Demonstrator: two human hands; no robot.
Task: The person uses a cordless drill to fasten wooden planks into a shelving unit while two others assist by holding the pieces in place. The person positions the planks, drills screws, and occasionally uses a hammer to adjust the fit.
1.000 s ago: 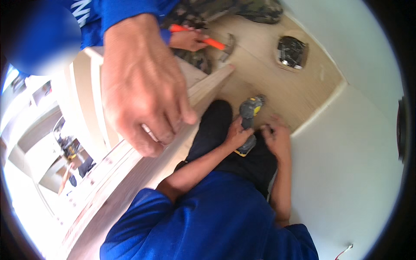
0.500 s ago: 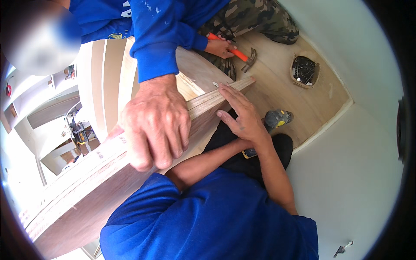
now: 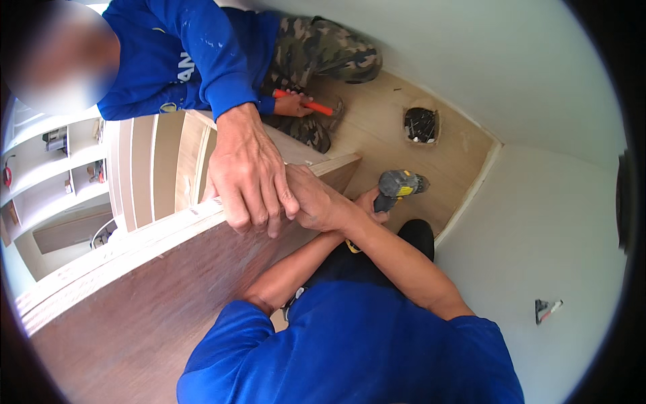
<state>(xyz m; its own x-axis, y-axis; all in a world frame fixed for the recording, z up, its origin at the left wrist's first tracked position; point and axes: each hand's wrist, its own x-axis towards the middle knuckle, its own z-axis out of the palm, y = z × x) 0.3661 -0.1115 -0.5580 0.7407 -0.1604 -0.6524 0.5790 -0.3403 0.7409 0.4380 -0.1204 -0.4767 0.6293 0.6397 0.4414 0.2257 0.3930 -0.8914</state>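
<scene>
Drill (image 3: 396, 184) in grip of left hand (image 3: 369, 203), near right hand (image 3: 319, 202) curled over panel (image 3: 161, 296) edge

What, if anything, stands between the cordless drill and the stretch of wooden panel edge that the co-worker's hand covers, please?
The person's right hand does: it lies at the edge of the wooden panel, beside the co-worker's hand, and its forearm crosses over the left arm. The left hand holds the cordless drill.
</scene>
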